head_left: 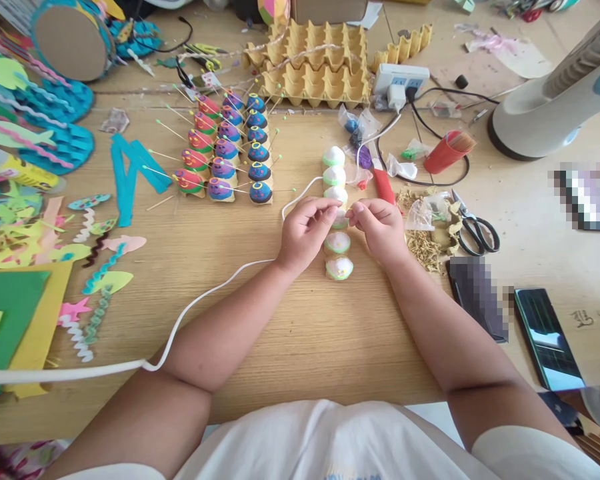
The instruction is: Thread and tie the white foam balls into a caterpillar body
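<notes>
A row of white-domed egg-carton cups (339, 269) with green rims runs away from me on the table. The two nearest cups carry small yellow marks. Over the middle of this row, my left hand (304, 230) has its thumb and forefinger pinched together. Close beside it, my right hand (379, 225) makes a similar pinch, fingertips almost meeting the left ones. Whatever is between the fingers is too small to name. Behind my hands, part of the row is covered. To the left stand rows of painted cups in red (189, 180), purple (222, 189) and blue (261, 192) with pins stuck in.
Yellow egg trays (320, 60) and a white power strip (403, 77) lie at the back. On the right are a red cup of sticks (443, 157), scissors (475, 230) and a phone (549, 339). A white cable (200, 297) crosses my left arm. Paper cutouts (25, 227) fill the left.
</notes>
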The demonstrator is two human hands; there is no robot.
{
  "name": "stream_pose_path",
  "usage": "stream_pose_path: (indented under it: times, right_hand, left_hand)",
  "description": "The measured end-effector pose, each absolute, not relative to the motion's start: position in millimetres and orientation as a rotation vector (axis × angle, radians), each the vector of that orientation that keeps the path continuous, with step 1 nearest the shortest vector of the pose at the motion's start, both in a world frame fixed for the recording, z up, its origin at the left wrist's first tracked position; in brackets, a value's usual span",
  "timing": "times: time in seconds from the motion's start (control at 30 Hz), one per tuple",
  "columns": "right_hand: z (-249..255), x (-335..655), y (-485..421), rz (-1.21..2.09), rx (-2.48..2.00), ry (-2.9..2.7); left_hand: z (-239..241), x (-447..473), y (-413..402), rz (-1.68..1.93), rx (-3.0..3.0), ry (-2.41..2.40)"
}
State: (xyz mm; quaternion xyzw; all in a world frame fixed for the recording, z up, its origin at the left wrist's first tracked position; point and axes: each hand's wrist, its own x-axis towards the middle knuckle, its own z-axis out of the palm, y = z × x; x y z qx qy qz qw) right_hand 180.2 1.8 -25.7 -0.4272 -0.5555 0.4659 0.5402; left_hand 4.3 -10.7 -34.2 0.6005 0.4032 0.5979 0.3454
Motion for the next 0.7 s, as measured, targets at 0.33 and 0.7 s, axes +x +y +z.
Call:
stream_pose_path:
  times: [0.33,0.7]
  right_hand:
    - [-23.4,181.3,0.5,1.187,-0.991,-1.356]
    - [-21.4,180.4,0.3,1.196,-0.995,-1.358]
  left_hand:
    - [-35.7,3.0,-10.5,1.451,1.521,0.989]
    - [-37.7,4.5,-10.8,1.460,1.508,0.913]
